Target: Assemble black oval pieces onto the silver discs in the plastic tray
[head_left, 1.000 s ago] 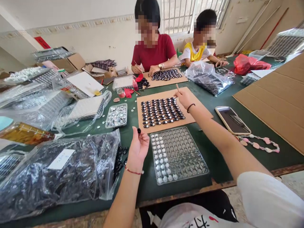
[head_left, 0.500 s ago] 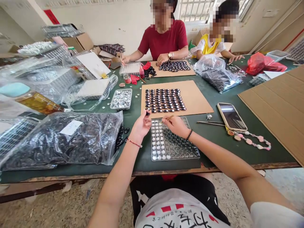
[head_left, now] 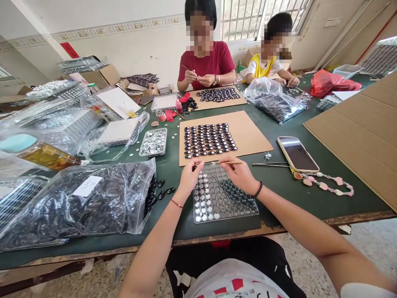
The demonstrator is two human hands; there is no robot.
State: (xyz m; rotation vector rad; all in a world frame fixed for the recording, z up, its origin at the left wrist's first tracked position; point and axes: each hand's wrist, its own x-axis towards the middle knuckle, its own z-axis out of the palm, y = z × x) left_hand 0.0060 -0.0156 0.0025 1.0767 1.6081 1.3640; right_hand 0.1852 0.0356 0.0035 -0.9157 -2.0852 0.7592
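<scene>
Plastic tray lying under both hands: right hand pinching a stick pointing to nine o'clock, left hand pinching closed, contents unclear.

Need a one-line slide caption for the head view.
Left hand and right hand, holding a thin stick, meet above a clear cell tray on the green table.

Bright, even daylight from the barred window at the back. Soft, weak shadows on the table. Glare on the plastic bags. Strong wide-angle bending at edges; sharp centre.
</scene>
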